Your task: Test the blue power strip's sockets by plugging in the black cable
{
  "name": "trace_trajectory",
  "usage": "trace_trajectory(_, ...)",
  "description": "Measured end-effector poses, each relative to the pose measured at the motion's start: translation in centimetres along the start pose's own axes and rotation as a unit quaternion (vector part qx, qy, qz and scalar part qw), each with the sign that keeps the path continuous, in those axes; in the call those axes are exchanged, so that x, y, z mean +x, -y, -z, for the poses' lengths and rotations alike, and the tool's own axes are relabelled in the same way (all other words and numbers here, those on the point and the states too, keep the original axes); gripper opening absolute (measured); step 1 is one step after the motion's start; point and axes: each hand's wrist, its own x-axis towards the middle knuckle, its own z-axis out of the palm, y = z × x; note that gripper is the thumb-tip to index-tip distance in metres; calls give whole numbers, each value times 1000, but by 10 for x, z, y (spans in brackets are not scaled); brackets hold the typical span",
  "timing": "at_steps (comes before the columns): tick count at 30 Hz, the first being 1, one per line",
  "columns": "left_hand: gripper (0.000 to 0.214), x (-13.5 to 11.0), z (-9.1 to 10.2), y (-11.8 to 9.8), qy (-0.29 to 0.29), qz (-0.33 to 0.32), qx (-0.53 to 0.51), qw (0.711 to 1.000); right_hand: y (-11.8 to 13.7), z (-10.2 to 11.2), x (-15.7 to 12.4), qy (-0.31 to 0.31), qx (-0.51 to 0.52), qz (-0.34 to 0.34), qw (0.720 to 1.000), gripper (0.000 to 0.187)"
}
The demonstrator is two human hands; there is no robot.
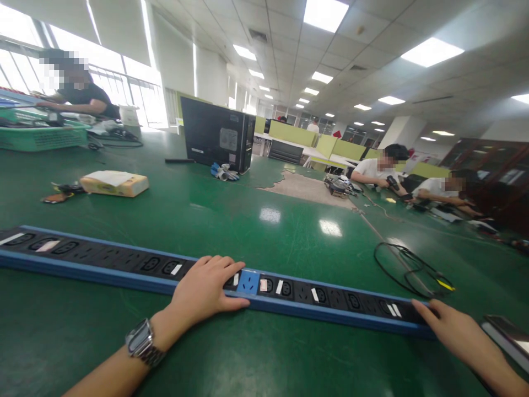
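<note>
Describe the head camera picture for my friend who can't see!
A person's left hand clasps the middle of a long blue-and-black power strip on a green table; the right hand touches its right end. Beyond are a yellow pack, a black computer case and other people.

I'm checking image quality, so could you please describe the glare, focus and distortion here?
Head view: windows at upper left blown out to white; head view: ceiling lights mirrored as glare patches on the green table; head view: far partitions look soft, while the near power strip looks clearer; head view: wide-angle stretching seems strongest toward the edges.
</note>
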Motion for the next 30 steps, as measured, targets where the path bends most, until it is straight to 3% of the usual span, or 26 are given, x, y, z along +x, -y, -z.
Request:
trace_trajectory(2, 69, 0, 0, 0, -6, -2, 2, 1000, 5, 19, 1, 29, 1, -7, 1000, 52)
trace_trajectory(4, 69, 0, 0, 0, -8, -5, 3, 1000, 18, 42, 0, 11, -1, -35, 999, 54)
trace_trajectory(6, 70, 0, -1, 0, -9, -8, 5, 1000, 39, 61, -5, -18, 15, -52, 998, 55)
trace_trajectory(8, 71, 0, -2, 1, -8, -8, 7, 1000, 66, 70, -14, 8, 65, -22, 998, 55)
trace_trajectory(11, 71, 0, -2, 1, -6, -7, 8, 1000, 105, 61, -26, 101, 103, 57, 988, 51)
trace_trajectory(14, 71, 0, -2, 1, -8, -8, 3, 1000, 127, 44, -30, 138, 84, 74, 984, 48)
trace_trajectory(26, 70, -1, 3, -3, -3, 5, -6, 1000, 133, 33, -26, 126, 3, 76, 989, 44)
trace_trajectory(30, 69, -2, 4, -4, 2, 8, -11, 1000, 141, 25, -32, 82, -52, 72, 993, 40)
